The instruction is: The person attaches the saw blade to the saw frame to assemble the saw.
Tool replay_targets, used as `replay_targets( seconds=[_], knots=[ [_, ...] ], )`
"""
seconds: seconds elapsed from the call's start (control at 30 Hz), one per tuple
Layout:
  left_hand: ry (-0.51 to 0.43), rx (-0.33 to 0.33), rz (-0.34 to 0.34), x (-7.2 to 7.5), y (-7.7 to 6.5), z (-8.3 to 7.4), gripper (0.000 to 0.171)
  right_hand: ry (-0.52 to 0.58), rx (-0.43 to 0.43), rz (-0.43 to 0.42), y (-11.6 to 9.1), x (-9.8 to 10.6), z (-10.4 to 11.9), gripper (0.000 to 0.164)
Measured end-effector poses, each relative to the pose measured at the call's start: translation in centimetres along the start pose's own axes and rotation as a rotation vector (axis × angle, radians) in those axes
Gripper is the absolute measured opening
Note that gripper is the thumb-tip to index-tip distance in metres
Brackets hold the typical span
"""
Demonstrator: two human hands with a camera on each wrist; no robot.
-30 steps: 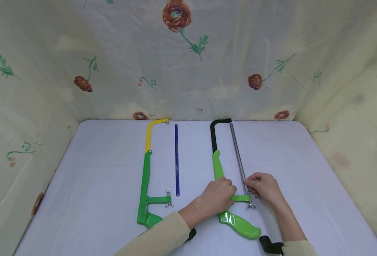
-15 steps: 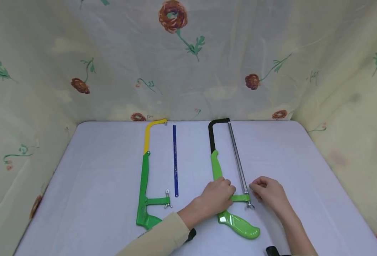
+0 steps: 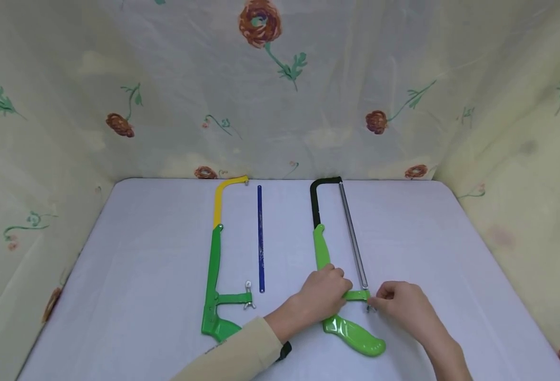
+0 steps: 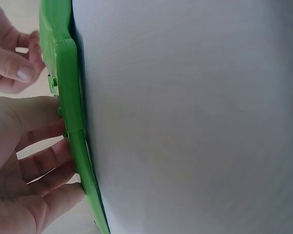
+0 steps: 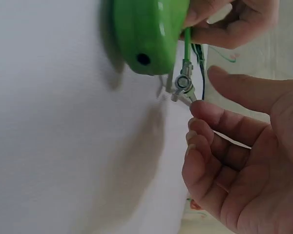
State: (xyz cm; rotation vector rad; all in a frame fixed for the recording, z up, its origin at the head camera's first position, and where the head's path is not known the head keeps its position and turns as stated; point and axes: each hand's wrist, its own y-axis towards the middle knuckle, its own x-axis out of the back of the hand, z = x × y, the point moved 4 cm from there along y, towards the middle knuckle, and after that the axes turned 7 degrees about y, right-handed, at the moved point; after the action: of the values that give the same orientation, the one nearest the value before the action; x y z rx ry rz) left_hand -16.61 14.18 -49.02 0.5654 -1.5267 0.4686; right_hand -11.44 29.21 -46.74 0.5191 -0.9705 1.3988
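On the right side of the table lies a hacksaw [image 3: 322, 248] with a lime green handle, a black front bow and a grey blade [image 3: 351, 227] fitted along it. My left hand [image 3: 323, 293] grips its green frame just above the handle. Beside the frame's lower arm is my right hand [image 3: 401, 307]. Its curled fingers are at the wing nut [image 5: 183, 84]; the index fingertip touches one wing, while the thumb stands a little apart in the right wrist view. In the left wrist view, the left fingers [image 4: 44, 163] bend against the green frame [image 4: 71, 97].
Left of my left hand lies a second hacksaw frame [image 3: 211, 264], dark green and yellow, without a blade. A loose blue blade [image 3: 260, 238] rests between the two saws. White cloth [image 3: 156, 254] covers the table, and a flowered curtain [image 3: 180, 79] surrounds it.
My right hand has left the lower end of the grey blade and moved down towards me to the wing nut. My left hand keeps its grip on the frame.
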Motion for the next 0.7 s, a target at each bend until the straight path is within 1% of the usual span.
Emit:
replay_targets(
  seconds=[0.13, 0.27, 0.47, 0.7],
  knots=[
    [0.010, 0.001, -0.008, 0.1, -0.1, 0.1, 0.018, -0.048, -0.035, -0.003, -0.7, -0.5, 0.0, 0.030],
    [0.008, -0.003, -0.008, 0.1, -0.1, 0.1, 0.018, -0.082, -0.056, -0.023, -1.1, -1.0, -0.1, 0.036],
    [0.004, -0.002, 0.003, 0.3, -0.2, -0.1, 0.018, -0.112, -0.046, -0.049, -1.2, -1.9, 0.0, 0.034],
    [0.002, -0.003, -0.001, 0.5, -0.1, -0.1, 0.018, -0.120, -0.022, -0.076, -1.2, -2.0, 0.3, 0.029]
  ],
)
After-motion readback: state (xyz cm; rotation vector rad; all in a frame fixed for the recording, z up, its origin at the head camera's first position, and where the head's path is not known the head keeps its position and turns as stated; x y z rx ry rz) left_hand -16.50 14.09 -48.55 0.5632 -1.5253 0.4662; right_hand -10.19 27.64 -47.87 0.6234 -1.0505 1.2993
